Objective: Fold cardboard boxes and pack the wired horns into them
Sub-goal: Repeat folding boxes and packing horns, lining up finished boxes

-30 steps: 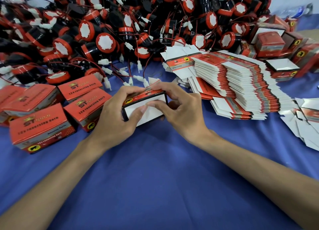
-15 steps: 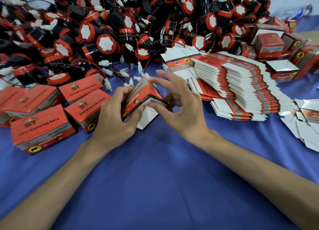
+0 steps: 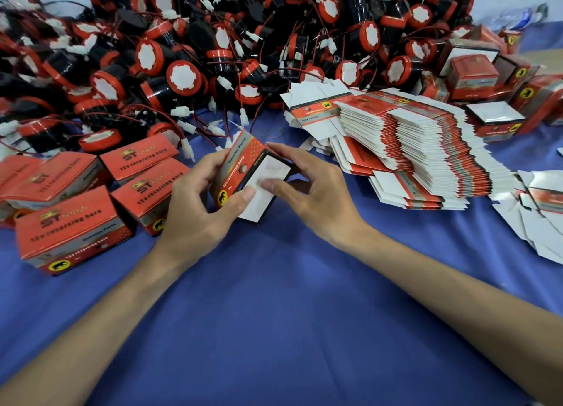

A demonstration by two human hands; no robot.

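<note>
A small red and black cardboard box [image 3: 243,165] is held tilted above the blue cloth, with its white end flap [image 3: 262,192] hanging open. My left hand [image 3: 195,213] grips the box from the left, thumb on the flap's edge. My right hand [image 3: 313,192] pinches the box's right end, fingers on the flap and top corner. A big heap of black and red wired horns [image 3: 213,55] with white connectors fills the back of the table.
Several closed red boxes [image 3: 73,222] lie at the left. A fanned stack of flat box blanks [image 3: 420,149] lies to the right, with loose blanks [image 3: 542,210] at the far right. More boxes [image 3: 475,76] stand at the back right. Blue cloth [image 3: 274,314] covers the table.
The box has been turned in both hands, from lying with its white flap facing me to tilted on end with a printed side up and the flap swung open.
</note>
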